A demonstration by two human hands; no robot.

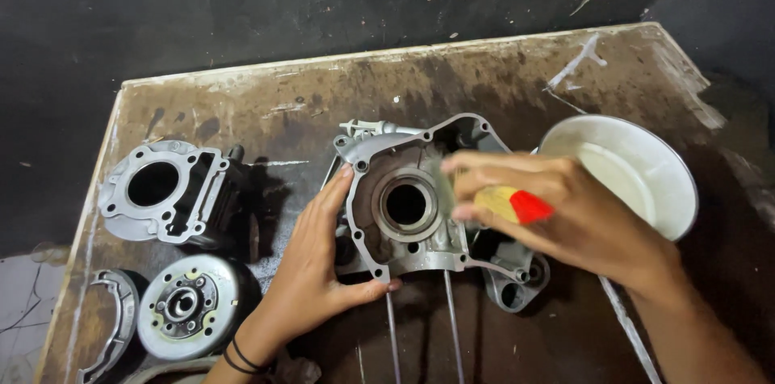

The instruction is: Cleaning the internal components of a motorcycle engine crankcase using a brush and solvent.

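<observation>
While propped near the middle of the board (pixel 282 101), lay open face up: a grey crankcase half (pixel 379 190), round bearing bore towards the camera. Steadied it with the left hand (pixel 319 259), fingers spread and flat along the casing's left rim, thumb hooked under the lower edge, bracing more than gripping, apparently so that the part would not slide. Kept the right hand (pixel 565 206) over the casing's right side, fingers closed around a small brush (pixel 513 205) with a yellow handle and red end; bristles blurred, so contact with the metal could not be told. Stood touching or just behind that hand, towards the board's right edge, a white bowl (pixel 638 174), seemingly within easy dipping range. Rested well apart near the left edge a cylinder block (pixel 173 190), and below it at the near left corner a round flywheel (pixel 190 303) beside a curved metal cover (pixel 113 327). Ran from beneath the casing towards the near edge two thin rods (pixel 452 319). Blocked nothing between hands and casing.
</observation>
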